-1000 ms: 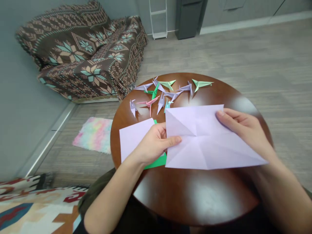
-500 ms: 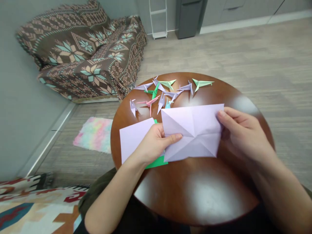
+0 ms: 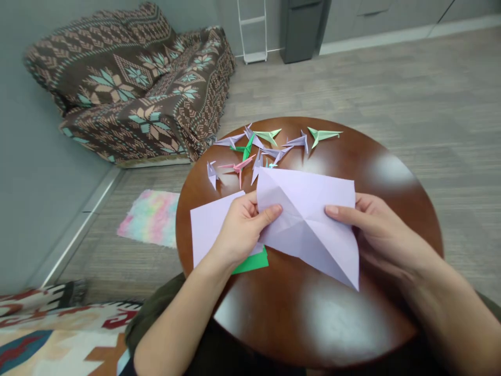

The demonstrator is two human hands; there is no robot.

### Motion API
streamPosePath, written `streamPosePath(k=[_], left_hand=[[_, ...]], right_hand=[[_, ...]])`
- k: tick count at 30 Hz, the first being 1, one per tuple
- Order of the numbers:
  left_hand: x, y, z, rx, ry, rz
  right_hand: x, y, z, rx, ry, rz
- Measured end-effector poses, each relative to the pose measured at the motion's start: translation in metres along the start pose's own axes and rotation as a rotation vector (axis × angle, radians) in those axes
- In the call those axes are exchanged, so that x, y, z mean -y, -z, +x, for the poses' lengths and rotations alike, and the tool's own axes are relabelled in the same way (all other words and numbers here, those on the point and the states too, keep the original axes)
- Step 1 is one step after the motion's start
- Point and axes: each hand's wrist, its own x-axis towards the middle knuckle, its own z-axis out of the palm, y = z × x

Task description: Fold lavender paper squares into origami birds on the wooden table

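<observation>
A creased lavender sheet of origami paper is held up over the round brown table. Its left edge is pinched by my left hand, thumb on the face toward me and fingers behind. On the right side, my right hand grips it the same way, thumb lying on the paper. Diagonal and straight creases meet near the sheet's middle, and the lower right corner points down. Beneath and beside my left hand lie a flat lavender sheet and some green paper.
Several folded paper cranes, among them a pink crane, a green crane and a pale green crane, lie toward the table's far side. A covered sofa stands back left, and a fluffy rug lies on the floor.
My right thumb has moved left, further onto the sheet. The paper has tilted and bent, its lower right corner now hanging lower. My left hand keeps its pinch.
</observation>
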Motion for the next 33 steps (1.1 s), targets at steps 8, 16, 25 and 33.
streamPosePath(k=[8, 16, 25, 33], left_hand=[[-0.002, -0.01, 0.001, -0.223, -0.181, 0.352], [0.003, -0.027, -0.015, 0.183, 0.06, -0.153], [-0.005, -0.016, -0.007, -0.227, -0.262, 0.428], [-0.018, 0.004, 0.001, 0.066, -0.075, 0.759]], right_hand=[[-0.012, -0.005, -0.006, -0.021, 0.265, -0.239], [-0.008, -0.014, -0.01, -0.007, 0.318, -0.529], [-0.009, -0.011, -0.01, 0.219, 0.193, -0.554], [-0.005, 0.018, 0.01, -0.087, 0.615, -0.504]])
